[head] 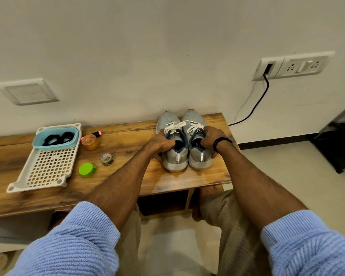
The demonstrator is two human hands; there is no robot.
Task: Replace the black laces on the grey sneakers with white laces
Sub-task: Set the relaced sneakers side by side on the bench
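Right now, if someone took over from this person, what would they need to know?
Left hand grips the left sneaker at its collar; right hand grips the right sneaker likewise.
Both sneakers stand side by side on the table, toes to the wall.
Done: white laces are in both; the black laces lie in the blue tub on the tray.
Left: probably only tidying or tying; whether the bows are tied I cannot tell.

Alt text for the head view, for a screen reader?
The left hand and right hand each grip one of two grey sneakers, laced with white laces, side by side on a wooden table. To the left, black laces lie in a blue tub on a white tray.
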